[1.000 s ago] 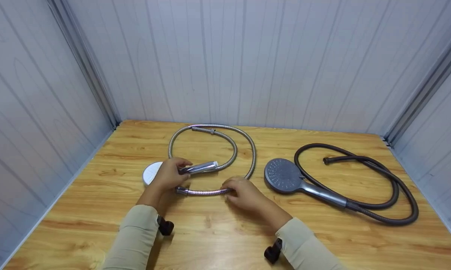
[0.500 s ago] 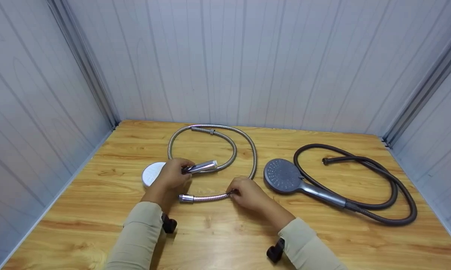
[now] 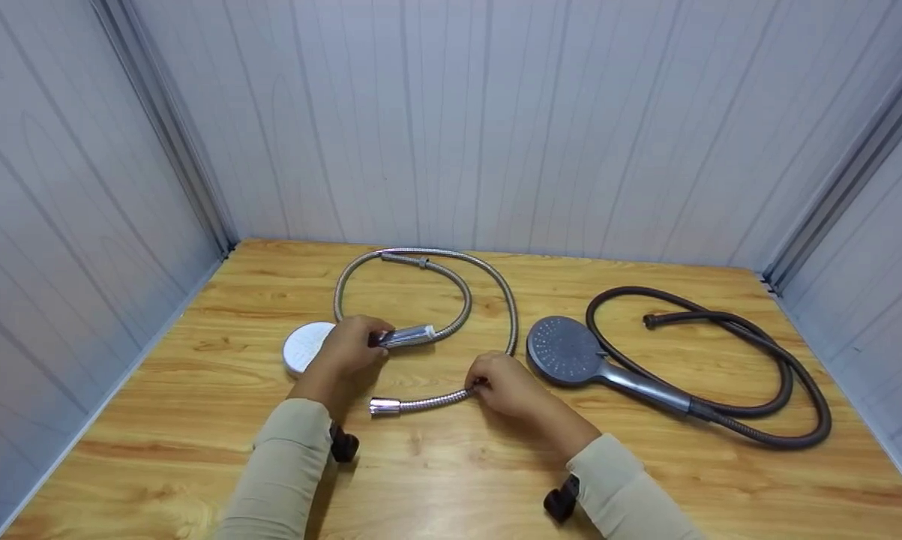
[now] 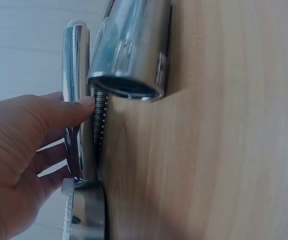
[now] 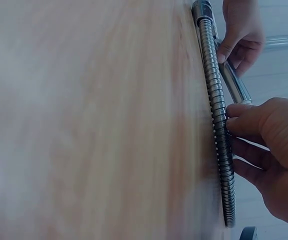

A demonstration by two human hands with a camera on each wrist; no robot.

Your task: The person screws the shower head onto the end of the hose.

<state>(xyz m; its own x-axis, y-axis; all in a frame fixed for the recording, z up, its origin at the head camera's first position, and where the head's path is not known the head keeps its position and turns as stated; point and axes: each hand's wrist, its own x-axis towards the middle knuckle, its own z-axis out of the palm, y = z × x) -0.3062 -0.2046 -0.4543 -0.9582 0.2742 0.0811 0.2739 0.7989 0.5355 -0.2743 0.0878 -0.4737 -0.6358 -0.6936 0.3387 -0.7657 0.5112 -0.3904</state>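
My left hand [image 3: 352, 346] grips the chrome handle of a shower head [image 3: 305, 345] whose round white face lies on the table to the left. In the left wrist view the threaded tip of the handle [image 4: 76, 60] points away from the palm. With thumb and fingers my right hand [image 3: 504, 386] pinches a silver shower hose [image 3: 436, 401], a short way behind its chrome end fitting [image 3: 385, 406]. That fitting points left, nearer the person than the handle, with its open mouth [image 4: 126, 89] facing the left wrist camera. The rest of this hose loops behind both hands.
On the right lies a grey shower head [image 3: 567, 351] joined to a dark coiled hose [image 3: 789, 375]. The silver hose's other end [image 3: 423, 262] rests inside its loop at the back. Pale panel walls [image 3: 451, 127] enclose the wooden table [image 3: 436, 480] at the back and sides.
My right hand has drawn the hose end rightward and toward the person, away from the left hand. The left hand, still holding the shower head's handle, has shifted slightly right.
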